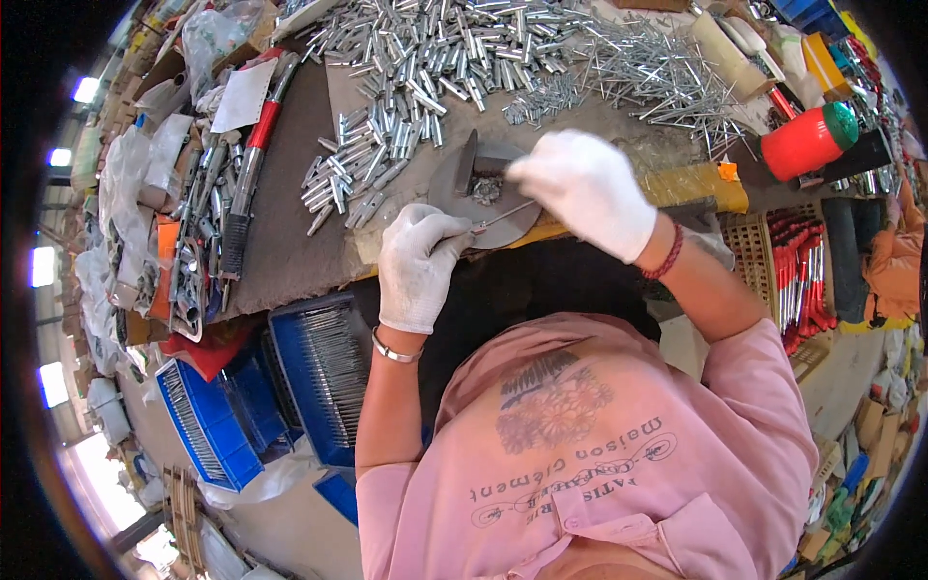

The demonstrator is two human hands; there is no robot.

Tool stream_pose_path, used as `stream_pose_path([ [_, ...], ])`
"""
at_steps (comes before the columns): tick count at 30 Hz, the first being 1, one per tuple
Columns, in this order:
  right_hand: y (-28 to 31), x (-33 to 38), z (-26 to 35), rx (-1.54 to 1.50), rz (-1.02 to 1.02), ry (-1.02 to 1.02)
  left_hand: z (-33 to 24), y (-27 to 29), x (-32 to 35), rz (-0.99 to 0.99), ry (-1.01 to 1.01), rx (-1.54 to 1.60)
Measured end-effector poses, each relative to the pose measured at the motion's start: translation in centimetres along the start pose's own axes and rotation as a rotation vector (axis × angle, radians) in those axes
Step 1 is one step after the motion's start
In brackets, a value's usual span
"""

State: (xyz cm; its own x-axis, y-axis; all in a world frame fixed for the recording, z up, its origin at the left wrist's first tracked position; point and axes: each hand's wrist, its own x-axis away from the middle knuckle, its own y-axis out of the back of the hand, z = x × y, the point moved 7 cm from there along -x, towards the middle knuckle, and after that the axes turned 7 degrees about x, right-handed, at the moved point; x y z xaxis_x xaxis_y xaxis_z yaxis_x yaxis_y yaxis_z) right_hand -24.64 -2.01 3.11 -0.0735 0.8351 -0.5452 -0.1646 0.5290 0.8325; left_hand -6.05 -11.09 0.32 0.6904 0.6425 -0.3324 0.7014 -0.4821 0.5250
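Observation:
My left hand [419, 266], in a white glove, pinches a thin metal rod [503, 218] near its lower end. The rod slants up toward the underside of my right hand [585, 188], which is also gloved in white and closed, slightly blurred. From its thumb side a short dark handle runs to the hammer [467, 162], whose upright head is over the grey round plate [510, 230] at the bench edge. Beside the hammer head lies a clump of small metal pieces [486, 189]. The fingers of my right hand hide the rest of the handle.
Piles of metal sleeves [406, 92] and long thin nails [662, 72] cover the far bench. A red jar with a green lid [807, 143] stands at the right. Blue bins [324, 372] of metal rods sit below left; a basket [749, 246] is below right.

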Motion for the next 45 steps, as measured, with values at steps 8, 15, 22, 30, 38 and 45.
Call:
stream_pose_path([
  [8,-3.9,-2.1,-7.1,0.247,0.244,-0.05,-0.8,0.1,0.1,-0.031,-0.038,0.032],
  [15,-2.4,-3.3,-5.1,0.096,0.23,-0.081,-0.1,-0.2,0.5,-0.02,-0.008,-0.008],
  [22,-1.2,-1.2,2.0,-0.524,0.154,-0.192,-0.3,0.0,0.2,-0.036,-0.041,-0.051],
  [30,-2.3,-1.0,3.2,-0.451,0.163,-0.135,-0.6,0.3,0.2,-0.097,-0.084,-0.049],
  [38,-2.1,-1.4,3.5,-0.437,0.133,-0.111,-0.9,0.4,0.2,-0.107,-0.105,-0.075],
  [45,-2.1,-1.0,3.4,-0.393,0.138,-0.109,-0.7,0.3,0.2,-0.092,-0.091,-0.063],
])
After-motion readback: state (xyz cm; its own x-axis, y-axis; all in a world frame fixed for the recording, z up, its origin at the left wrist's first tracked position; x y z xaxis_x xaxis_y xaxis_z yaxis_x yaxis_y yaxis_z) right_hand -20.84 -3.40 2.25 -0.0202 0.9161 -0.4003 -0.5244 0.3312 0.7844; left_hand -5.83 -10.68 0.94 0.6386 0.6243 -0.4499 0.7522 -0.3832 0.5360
